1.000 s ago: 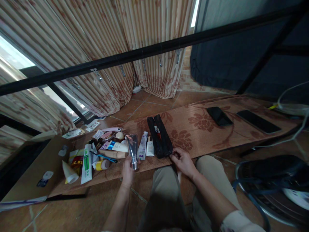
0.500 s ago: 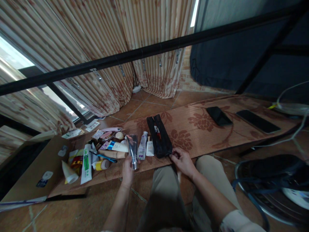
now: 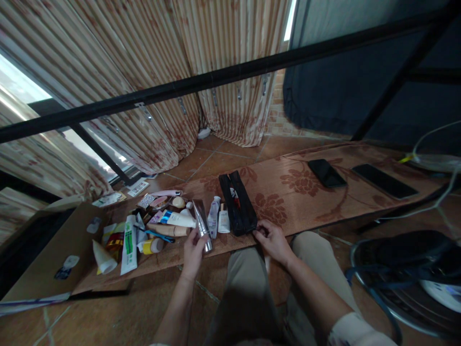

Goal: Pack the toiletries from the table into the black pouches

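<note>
My left hand (image 3: 193, 252) grips a silver tube (image 3: 201, 224) by its cap end, the tube tilted edge-on over the patterned mat (image 3: 295, 197). My right hand (image 3: 273, 240) pinches the near end of a long black pouch (image 3: 237, 203), which lies open on the mat. Two small white bottles (image 3: 219, 218) lie between the tube and the pouch. Left of the tube is a heap of several tubes and cosmetics, among them a green-and-white tube (image 3: 128, 244).
A cardboard box flap (image 3: 54, 254) lies at the left. Two dark phones (image 3: 327, 173) (image 3: 385, 180) rest on the mat's right part. A fan (image 3: 406, 278) stands at the lower right. A black metal bar (image 3: 230, 74) crosses overhead; curtains (image 3: 144, 57) hang behind.
My left hand has turned the silver tube so it shows its narrow edge and shifted it slightly right toward the pouch. My right hand has stayed on the pouch's end.
</note>
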`<action>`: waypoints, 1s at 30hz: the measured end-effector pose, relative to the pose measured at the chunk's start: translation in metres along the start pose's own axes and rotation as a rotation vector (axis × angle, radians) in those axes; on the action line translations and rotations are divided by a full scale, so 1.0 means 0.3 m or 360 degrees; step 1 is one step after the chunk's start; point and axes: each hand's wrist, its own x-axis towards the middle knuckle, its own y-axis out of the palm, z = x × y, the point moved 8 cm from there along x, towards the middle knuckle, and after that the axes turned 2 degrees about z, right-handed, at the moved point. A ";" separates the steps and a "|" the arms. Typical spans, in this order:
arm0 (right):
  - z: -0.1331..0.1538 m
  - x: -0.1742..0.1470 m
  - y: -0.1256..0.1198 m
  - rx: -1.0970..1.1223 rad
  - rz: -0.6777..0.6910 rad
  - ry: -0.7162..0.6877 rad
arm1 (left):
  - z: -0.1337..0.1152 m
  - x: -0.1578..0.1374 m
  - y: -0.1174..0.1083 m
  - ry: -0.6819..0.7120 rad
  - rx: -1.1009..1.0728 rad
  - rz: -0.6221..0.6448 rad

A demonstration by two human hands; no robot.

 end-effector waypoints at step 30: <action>0.007 -0.001 -0.005 -0.0037 -0.0023 0.0007 | -0.047 -0.021 0.054 0.0160 0.0546 0.0107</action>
